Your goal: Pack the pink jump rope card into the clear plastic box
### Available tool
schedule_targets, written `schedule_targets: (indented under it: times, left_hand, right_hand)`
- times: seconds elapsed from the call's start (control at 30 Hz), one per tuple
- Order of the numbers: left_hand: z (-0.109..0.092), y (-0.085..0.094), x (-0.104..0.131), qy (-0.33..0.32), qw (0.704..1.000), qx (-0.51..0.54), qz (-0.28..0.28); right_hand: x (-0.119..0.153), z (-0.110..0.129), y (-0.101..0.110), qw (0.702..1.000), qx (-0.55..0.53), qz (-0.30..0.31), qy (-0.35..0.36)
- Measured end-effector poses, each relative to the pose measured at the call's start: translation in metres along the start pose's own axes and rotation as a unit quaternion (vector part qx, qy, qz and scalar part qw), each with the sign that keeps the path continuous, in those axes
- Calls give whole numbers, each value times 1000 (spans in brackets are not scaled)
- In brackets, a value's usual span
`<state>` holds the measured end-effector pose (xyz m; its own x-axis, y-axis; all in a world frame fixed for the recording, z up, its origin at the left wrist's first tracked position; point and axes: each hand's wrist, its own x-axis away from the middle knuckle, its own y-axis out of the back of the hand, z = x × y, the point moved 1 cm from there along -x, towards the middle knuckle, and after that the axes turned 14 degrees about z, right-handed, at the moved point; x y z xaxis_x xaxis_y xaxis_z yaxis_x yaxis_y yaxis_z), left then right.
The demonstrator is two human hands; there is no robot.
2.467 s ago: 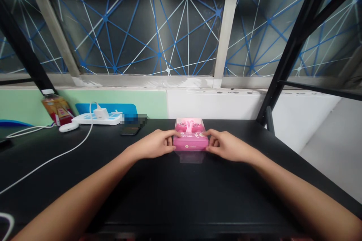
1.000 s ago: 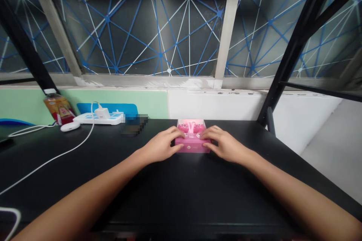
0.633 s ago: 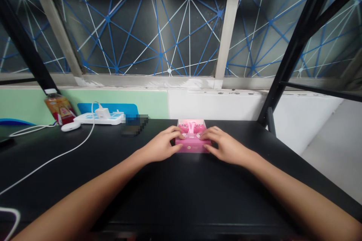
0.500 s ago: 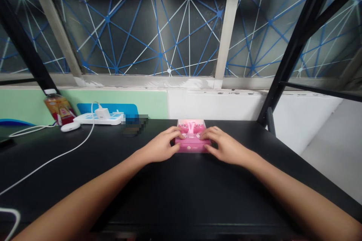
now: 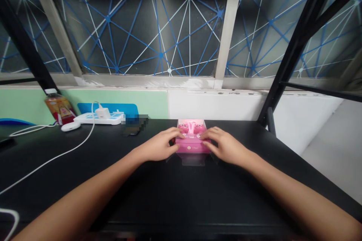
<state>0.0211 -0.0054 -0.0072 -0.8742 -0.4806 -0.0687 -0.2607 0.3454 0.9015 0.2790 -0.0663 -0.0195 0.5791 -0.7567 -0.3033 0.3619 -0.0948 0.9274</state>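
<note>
A pink box (image 5: pixel 192 147) with a clear top part, pink items showing inside, stands on the black table toward its back edge. My left hand (image 5: pixel 160 145) grips its left side, fingertips on the top and thumb at the front corner. On the right side, my right hand (image 5: pixel 226 146) holds it the same way. A clear plastic flap (image 5: pixel 193 159) sticks out from the bottom front of the box over the tabletop.
At the back left of the table (image 5: pixel 181 203) are a bottle (image 5: pixel 60 108), a white power strip (image 5: pixel 113 119) with a plug (image 5: pixel 102 113), a white oval item (image 5: pixel 70 126) and a dark, partly pixelated object (image 5: pixel 134 126). A white cable crosses the left side.
The clear flap now shows in front of the box, where bare tabletop was visible before. Both thumbs have shifted slightly at the front corners; the box has barely moved.
</note>
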Motion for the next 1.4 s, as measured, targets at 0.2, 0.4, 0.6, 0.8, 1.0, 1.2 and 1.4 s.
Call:
schedule_targets:
  times: [0.2, 0.4, 0.6, 0.8, 1.0, 1.2, 1.4]
  left_hand:
    - [-4, 0, -2, 6, 1000, -17, -10]
    - [0, 0, -2, -13, 1000, -14, -12]
    - [2, -3, -6, 4, 1000, -13, -13]
    - [4, 0, -7, 13, 1000, -4, -20]
    - [5, 1, -9, 18, 999, -23, -44]
    - [10, -1, -22, 73, 994, -39, -77]
    - [23, 17, -53, 147, 982, -87, -85]
  right_hand:
    - [0, 5, -1, 997, 75, 14, -9]
    - [6, 8, 8, 998, 5, 61, -33]
    - [8, 18, 3, 994, 68, 77, -49]
    - [3, 32, 0, 992, 102, 73, -12]
    - [3, 64, 5, 978, 92, 153, 111]
    - [10, 74, 5, 962, 82, 209, 154]
    - [20, 79, 27, 948, 16, 257, 186]
